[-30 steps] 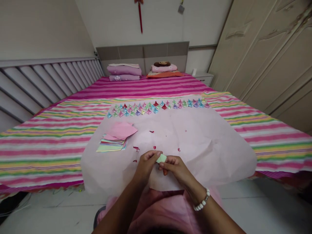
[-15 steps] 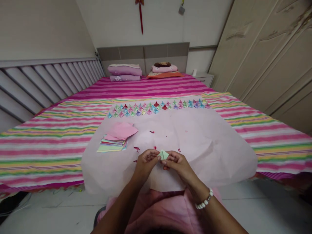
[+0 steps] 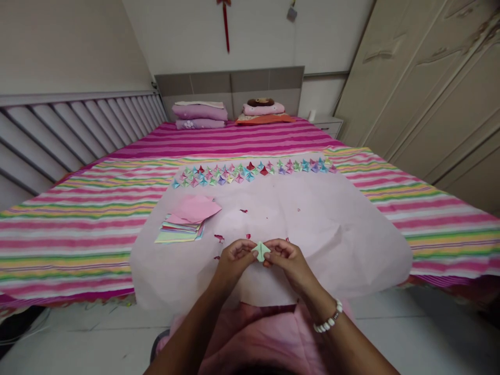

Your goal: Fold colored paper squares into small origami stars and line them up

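Note:
Between both hands is a small light-green folded paper (image 3: 261,251), diamond-shaped with a crease down its middle. My left hand (image 3: 237,254) pinches its left corner between thumb and fingers. The right corner is gripped the same way by my right hand (image 3: 284,254), whose wrist wears a white bead bracelet. Both hands are just above a large pale pink sheet (image 3: 312,219) spread over the bed. A stack of coloured paper squares (image 3: 182,229), with pink sheets (image 3: 197,209) on top, lies to the left of my hands.
Rows of small folded paper pieces (image 3: 250,172) in many colours stand along the sheet's far edge. Torn red holes or scraps (image 3: 219,238) dot the sheet. Folded bedding (image 3: 201,114) is stacked by the headboard (image 3: 230,86). A railing (image 3: 78,125) runs along the left.
My right thumb and fingers have shifted on the folded green paper, which now looks more evenly spread about its middle crease. The left hand has hardly moved.

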Demonstrator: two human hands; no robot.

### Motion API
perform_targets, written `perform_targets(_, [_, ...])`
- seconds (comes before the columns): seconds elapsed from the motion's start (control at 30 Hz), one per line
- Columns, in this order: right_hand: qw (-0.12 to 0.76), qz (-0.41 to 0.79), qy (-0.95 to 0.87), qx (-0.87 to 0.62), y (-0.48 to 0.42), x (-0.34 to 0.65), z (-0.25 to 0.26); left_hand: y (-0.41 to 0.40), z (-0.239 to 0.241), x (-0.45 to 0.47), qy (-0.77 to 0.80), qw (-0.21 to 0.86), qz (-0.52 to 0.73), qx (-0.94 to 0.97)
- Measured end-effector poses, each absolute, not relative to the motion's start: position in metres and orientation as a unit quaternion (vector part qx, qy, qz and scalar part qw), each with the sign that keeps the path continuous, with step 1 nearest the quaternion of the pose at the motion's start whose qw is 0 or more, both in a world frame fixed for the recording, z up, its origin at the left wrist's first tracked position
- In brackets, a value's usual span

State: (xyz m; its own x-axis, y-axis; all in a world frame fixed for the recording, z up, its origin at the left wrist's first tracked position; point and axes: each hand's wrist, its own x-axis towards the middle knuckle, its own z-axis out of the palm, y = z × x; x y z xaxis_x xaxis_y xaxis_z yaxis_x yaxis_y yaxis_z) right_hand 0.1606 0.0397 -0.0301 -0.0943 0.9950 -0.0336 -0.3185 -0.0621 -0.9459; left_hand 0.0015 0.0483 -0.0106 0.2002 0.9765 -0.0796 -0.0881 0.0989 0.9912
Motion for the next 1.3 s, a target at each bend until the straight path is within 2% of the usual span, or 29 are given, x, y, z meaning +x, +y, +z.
perform_targets(0.67, [0.565, 0.602, -0.398, -0.400, 0.0381, 0.1558, -0.0313, 0.0447, -0.0135, 0.0111, 0.428, 0.639, 0.455, 0.449])
perform_targets(0.9, [0.553, 0.594, -0.444, -0.379, 0.0363, 0.1577, -0.0309, 0.0461, -0.0179, 0.0096, 0.439, 0.626, 0.468, 0.443])
perform_targets(1.03, [0.562, 0.597, -0.413, -0.396, 0.0362, 0.1569, -0.0277, 0.0475, -0.0174, 0.0097, 0.442, 0.614, 0.487, 0.437])
perform_targets(1.17, [0.531, 0.611, -0.409, -0.423, 0.0388, 0.1547, -0.0302, 0.0481, -0.0158, 0.0110, 0.456, 0.592, 0.512, 0.424])
perform_targets(1.3, [0.528, 0.616, -0.401, -0.425, 0.0404, 0.1548, -0.0337, 0.0470, -0.0168, 0.0107, 0.463, 0.603, 0.490, 0.427])
